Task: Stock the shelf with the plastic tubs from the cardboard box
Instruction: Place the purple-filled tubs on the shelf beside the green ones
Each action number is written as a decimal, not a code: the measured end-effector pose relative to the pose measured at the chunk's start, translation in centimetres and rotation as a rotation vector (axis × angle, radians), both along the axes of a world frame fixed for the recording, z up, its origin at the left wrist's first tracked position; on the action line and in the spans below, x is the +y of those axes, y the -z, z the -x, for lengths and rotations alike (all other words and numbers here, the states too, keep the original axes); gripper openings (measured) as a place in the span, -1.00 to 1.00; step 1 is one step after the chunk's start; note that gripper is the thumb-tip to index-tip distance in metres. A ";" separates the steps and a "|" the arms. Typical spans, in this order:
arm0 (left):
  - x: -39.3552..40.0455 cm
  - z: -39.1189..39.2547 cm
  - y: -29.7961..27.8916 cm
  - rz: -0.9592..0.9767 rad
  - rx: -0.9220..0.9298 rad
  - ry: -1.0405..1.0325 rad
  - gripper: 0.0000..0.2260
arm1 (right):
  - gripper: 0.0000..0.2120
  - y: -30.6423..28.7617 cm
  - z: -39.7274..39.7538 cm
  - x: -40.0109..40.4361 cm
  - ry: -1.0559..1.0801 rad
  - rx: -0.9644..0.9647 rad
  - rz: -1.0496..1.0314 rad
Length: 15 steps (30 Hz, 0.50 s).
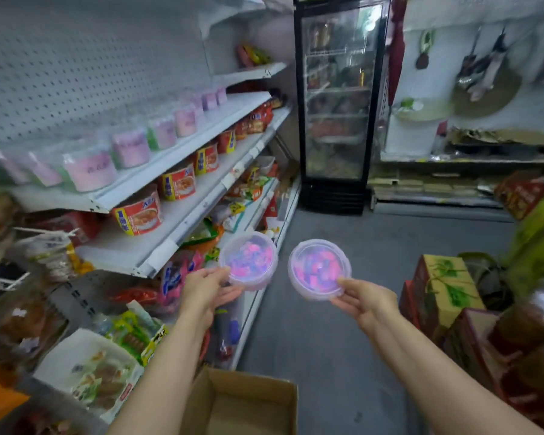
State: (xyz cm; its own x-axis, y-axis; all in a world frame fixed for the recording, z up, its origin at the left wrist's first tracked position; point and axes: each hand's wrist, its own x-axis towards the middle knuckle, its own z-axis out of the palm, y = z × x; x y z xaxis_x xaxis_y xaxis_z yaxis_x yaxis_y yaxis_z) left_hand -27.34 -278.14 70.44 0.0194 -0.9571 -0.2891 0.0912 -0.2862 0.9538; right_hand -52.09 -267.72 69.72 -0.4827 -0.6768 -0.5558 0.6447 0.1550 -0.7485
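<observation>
Two tubs, left tub and right tub, gripped in fingers, apart, beside shelf edge

A white metal shelf carries a row of clear plastic tubs of pink filling; an open brown cardboard box sits on the grey floor.
</observation>
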 end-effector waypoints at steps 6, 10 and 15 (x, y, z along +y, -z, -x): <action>-7.0 5.5 -7.2 0.053 0.011 -0.010 -0.74 | -0.89 -7.4 5.4 -6.9 -0.036 0.024 0.078; -13.3 8.2 -10.3 0.074 0.034 -0.027 -0.73 | -0.88 -10.2 8.5 -14.5 -0.060 0.051 0.123; -22.0 10.5 -14.7 0.100 0.040 -0.035 -0.83 | -0.88 -13.0 11.7 -24.6 -0.102 0.070 0.135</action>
